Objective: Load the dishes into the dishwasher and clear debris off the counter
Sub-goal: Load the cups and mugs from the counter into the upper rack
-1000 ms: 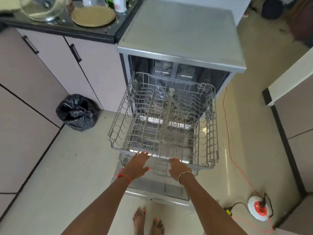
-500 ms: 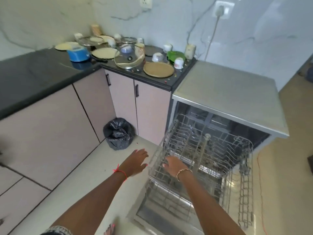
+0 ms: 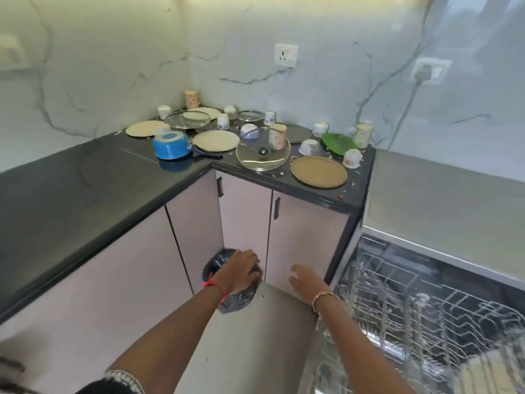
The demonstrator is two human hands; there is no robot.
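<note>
Now that both hands left the rack (image 3: 426,322), left hand (image 3: 238,273) and right hand (image 3: 305,281) spread empty; dishes (image 3: 318,171) upper centre next.

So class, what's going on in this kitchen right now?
A person stands by an open dishwasher whose pulled-out wire rack looks empty where visible. Both bare hands, left hand and right hand, are empty and held low, in front of the cabinets. Plates, cups and a round glass lid wait on the black corner counter, with crumbs scattered nearby.
</note>
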